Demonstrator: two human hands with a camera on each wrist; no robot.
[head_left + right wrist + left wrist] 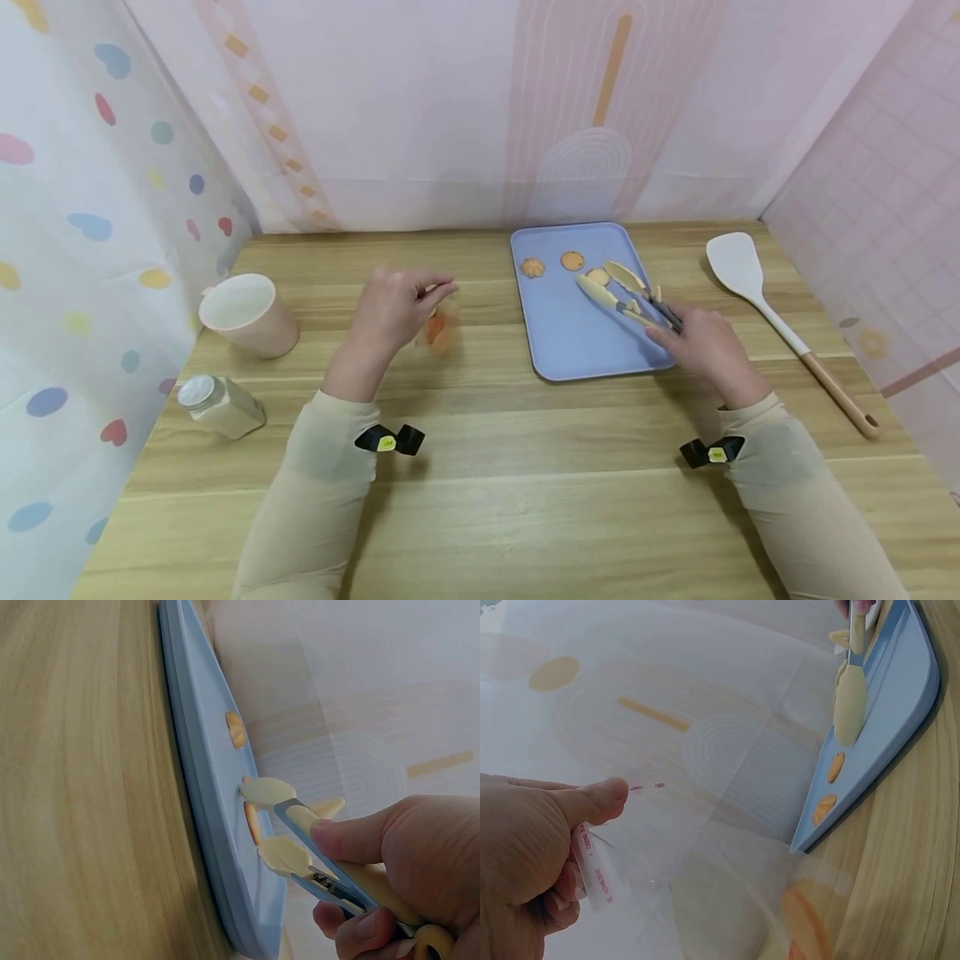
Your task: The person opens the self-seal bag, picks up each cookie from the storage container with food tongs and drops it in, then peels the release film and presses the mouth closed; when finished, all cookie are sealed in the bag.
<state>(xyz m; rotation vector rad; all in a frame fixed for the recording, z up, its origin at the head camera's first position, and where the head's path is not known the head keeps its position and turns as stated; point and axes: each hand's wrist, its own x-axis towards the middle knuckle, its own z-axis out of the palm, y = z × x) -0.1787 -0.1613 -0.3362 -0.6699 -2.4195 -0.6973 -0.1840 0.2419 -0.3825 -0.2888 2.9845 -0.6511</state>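
Note:
My left hand (390, 308) pinches the top of a clear plastic bag (442, 332), which hangs over the wood table, blurred, with cookies (807, 919) inside. Red print runs along the bag's strip (594, 866) by the fingers. On the right, my right hand (708, 350) grips tongs (597, 292) with cream tips, spread to either side of a round cookie (597, 276) on the blue tray (577, 354). Two other cookies lie near the tray's far edge: a ridged one (532, 267) at the left and a round one (572, 261) beside it.
A pink mug (258, 325) and a glass jar with a silver lid (228, 410) stand at the left of the table. To the right of the tray lies a white spatula (738, 267) with a wooden handle. Patterned cloth walls (405, 117) border the table.

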